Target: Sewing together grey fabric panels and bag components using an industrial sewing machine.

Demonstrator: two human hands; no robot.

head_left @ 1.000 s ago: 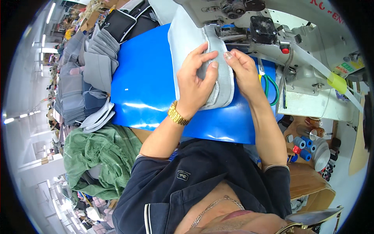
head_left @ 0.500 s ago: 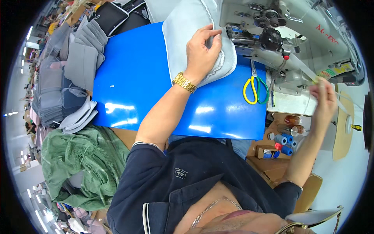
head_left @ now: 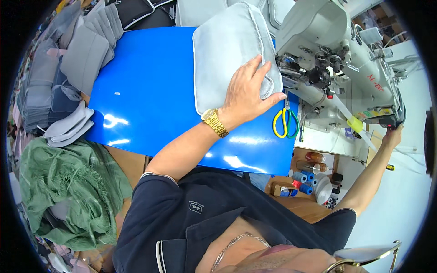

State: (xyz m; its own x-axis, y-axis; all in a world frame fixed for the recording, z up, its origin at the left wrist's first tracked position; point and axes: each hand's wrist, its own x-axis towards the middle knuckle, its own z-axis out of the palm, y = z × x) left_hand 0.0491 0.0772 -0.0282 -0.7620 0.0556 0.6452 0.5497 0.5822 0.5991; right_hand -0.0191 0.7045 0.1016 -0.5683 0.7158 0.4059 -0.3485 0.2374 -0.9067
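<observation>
My left hand [head_left: 248, 91] rests open on a light grey padded fabric piece [head_left: 214, 50], thumb spread toward the lower right. The piece has piped edges and lies on the blue sheet beside the stitching head of a white sewing machine [head_left: 368, 82]. Yellow-and-green-handled scissors [head_left: 282, 123] lie just below the piece. My right hand [head_left: 392, 134] is at the machine's right end, fingers curled at a dark part [head_left: 389, 120] there; exactly what they grip is hard to make out. A translucent strip [head_left: 341, 107] runs through a yellow holder [head_left: 355, 123] to the lower right.
Grey fabric stacks [head_left: 84, 59] line the left of the blue sheet [head_left: 141, 86], with black pieces [head_left: 134, 11] behind. A green cloth [head_left: 68, 191] lies at lower left. Thread spools and bottles [head_left: 309, 177] sit on a lower shelf at right.
My right hand left the fabric, moved past the yellow holder and reached the machine's right end. My left hand stayed on the piece and its fingers spread. The view shifted, showing more machine.
</observation>
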